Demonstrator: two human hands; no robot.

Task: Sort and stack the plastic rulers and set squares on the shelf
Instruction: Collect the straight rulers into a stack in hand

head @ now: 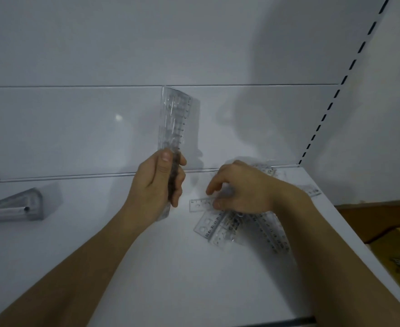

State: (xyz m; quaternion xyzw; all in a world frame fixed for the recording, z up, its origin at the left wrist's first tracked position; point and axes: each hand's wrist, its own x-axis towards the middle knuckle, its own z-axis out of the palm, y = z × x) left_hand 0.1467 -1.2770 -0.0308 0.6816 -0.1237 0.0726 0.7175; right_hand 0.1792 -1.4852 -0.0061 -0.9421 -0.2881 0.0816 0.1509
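Forearms, both bare, enter from the lower edge and reach over the white shelf (147,267). Left hand (157,182): fingers and thumb curled round the lower part of a bundle of clear rulers (174,119), held upright on edge above the shelf, its top against the white back panel (76,126); printed numerals run along the right edge of the bundle. Right hand (239,187): palm down over a loose pile of rulers (229,227) at the right side of the shelf, fingers bent, fingertips (216,204) resting on one ruler (200,204) that lies across the top of the pile; whether the thumb pinches it cannot be told. Pile: clear rulers fanned at several angles, overlapping, some reaching under the wrist toward the back corner. Far left: stack of clear set squares (12,206) lying flat on the shelf, well apart from both hands. Right: slotted upright (335,95) beside the back panel; cardboard box (397,251) below the shelf edge.
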